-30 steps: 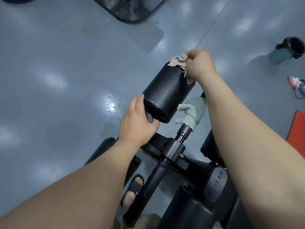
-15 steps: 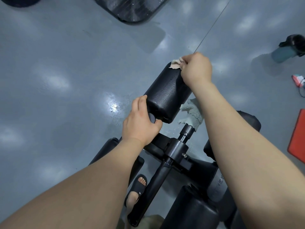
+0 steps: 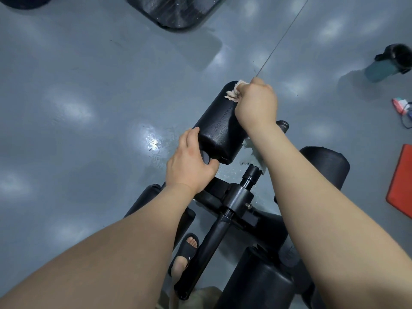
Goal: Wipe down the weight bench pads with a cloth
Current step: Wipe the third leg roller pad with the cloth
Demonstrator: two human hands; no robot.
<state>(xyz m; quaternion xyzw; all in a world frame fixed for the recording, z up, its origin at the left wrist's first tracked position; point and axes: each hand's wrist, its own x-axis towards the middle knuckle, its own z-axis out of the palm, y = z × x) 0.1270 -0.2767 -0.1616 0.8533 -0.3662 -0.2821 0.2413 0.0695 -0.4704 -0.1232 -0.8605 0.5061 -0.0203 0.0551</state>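
Mid-wipe, seemingly: right hand (image 3: 256, 103) clenched on beige cloth (image 3: 233, 94) at far end of foam roller pad (image 3: 217, 128), left hand (image 3: 189, 162) gripping its near end. Likely left to wipe: other roller pads (image 3: 324, 166) beside it.

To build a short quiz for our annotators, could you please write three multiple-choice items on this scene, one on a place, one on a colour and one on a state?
1. Where is the teal bottle?
A. on the floor, far right
B. on a shelf
C. on a chair

2. What colour is the cloth that the right hand holds?
A. dark blue
B. pale beige-pink
C. black

3. What does the left hand do?
A. hangs free
B. rests flat on the floor
C. grips the near end of the roller pad

Answers: 1 A, it sits on the grey floor away from the bench; 2 B, pale folds show beside the knuckles; 3 C, its thumb curls round the pad's end.
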